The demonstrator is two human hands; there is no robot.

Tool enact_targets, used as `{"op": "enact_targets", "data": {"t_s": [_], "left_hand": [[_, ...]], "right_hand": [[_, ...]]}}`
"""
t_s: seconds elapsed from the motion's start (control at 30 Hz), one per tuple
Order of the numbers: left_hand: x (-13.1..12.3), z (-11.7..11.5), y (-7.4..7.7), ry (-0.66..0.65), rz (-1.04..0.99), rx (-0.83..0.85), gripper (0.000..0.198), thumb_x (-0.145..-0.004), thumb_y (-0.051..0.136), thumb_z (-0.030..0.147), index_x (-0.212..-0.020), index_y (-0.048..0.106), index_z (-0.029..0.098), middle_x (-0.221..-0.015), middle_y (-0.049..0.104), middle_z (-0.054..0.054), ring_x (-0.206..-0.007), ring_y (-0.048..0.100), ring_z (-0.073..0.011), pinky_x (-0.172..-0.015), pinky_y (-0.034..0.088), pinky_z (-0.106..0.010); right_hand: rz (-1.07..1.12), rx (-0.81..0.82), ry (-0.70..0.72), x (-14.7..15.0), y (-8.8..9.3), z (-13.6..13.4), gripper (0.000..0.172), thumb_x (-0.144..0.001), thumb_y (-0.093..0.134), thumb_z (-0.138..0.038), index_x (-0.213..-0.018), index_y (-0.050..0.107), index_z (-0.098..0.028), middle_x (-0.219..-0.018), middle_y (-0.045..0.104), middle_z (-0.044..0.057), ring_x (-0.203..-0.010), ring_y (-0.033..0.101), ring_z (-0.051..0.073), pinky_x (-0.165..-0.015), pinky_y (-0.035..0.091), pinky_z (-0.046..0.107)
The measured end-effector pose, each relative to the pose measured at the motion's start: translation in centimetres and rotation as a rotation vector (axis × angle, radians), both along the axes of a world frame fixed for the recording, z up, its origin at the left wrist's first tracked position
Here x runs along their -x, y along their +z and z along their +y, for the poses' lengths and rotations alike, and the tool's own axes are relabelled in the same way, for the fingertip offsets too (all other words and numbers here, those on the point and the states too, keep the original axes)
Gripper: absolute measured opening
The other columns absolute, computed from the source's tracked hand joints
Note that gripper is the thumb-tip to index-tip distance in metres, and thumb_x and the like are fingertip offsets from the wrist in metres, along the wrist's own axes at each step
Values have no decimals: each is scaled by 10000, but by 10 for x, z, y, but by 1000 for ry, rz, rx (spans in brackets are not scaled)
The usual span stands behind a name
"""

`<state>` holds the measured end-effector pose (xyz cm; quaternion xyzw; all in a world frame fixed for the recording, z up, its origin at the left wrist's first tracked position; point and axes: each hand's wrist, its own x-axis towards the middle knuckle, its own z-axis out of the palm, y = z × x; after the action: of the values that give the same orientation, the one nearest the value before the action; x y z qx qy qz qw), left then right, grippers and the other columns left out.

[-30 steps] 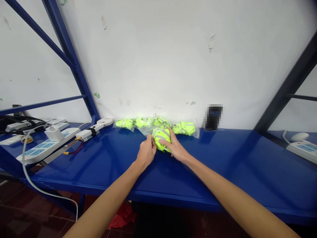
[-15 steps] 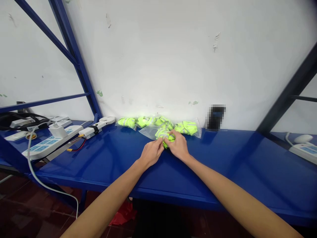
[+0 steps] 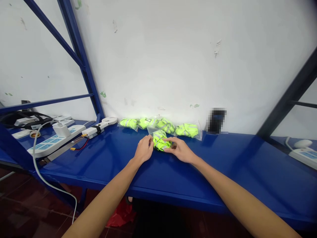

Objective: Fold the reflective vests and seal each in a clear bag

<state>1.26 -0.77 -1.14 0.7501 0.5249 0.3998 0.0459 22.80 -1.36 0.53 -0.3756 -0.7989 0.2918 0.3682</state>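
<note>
A rolled-up neon-yellow reflective vest (image 3: 160,140) with silvery stripes lies on the blue table, clear plastic showing at its far side. My left hand (image 3: 144,148) is closed at the vest's left edge, its fingers curled and the fingertips partly hidden. From the right, my right hand (image 3: 182,149) grips the vest between thumb and fingers. Behind it, along the wall, are several similar vests in clear bags, among them a left bagged vest (image 3: 129,123), a middle bagged vest (image 3: 165,125) and a right bagged vest (image 3: 187,130).
On the left stand a white power strip (image 3: 53,142) with a plugged-in charger (image 3: 61,129), a small white fan (image 3: 109,121) and a battery lead (image 3: 83,144). A pixelated dark object (image 3: 216,121) leans on the wall. Blue metal posts (image 3: 85,66) frame the table (image 3: 198,185).
My hands have moved apart to either side of the vest, showing more of it. The vest sits slightly further left. The camera view has shifted a little.
</note>
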Motion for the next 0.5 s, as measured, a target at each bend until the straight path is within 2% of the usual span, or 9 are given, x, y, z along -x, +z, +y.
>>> {"op": "enact_targets", "data": {"t_s": [0.13, 0.3, 0.4, 0.5], "left_hand": [[2, -2, 3, -79, -70, 6, 147, -861, 376, 187, -739, 456, 201, -676, 484, 14, -627, 452, -146, -616, 323, -251], [4, -7, 5, -140, -85, 5, 179, -894, 356, 211, -735, 436, 196, -697, 473, 15, -659, 446, -140, -643, 331, -256], [2, -10, 6, -191, -80, 32, 202, -925, 376, 312, -767, 432, 198, -719, 472, 17, -670, 445, -140, -643, 336, -259], [1, -11, 7, -233, -50, 84, 280, -877, 492, 465, -805, 435, 200, -730, 474, 26, -658, 439, -137, -617, 339, -256]], "right_hand": [[10, -114, -93, 9, -5, -1, 392, -810, 649, -431, -1151, 666, -237, -879, 570, 26, -688, 560, 146, -706, 460, 298], [15, -211, -221, 17, -9, -1, 315, -812, 651, -417, -1049, 715, -219, -739, 507, 3, -633, 512, 147, -643, 409, 281], [22, -246, -281, 20, -9, -1, 284, -806, 655, -391, -1000, 723, -195, -721, 499, 6, -608, 493, 147, -606, 390, 276], [14, -273, -300, 23, -9, -1, 243, -797, 658, -344, -968, 716, -180, -745, 520, 17, -602, 490, 146, -599, 391, 276]]}}
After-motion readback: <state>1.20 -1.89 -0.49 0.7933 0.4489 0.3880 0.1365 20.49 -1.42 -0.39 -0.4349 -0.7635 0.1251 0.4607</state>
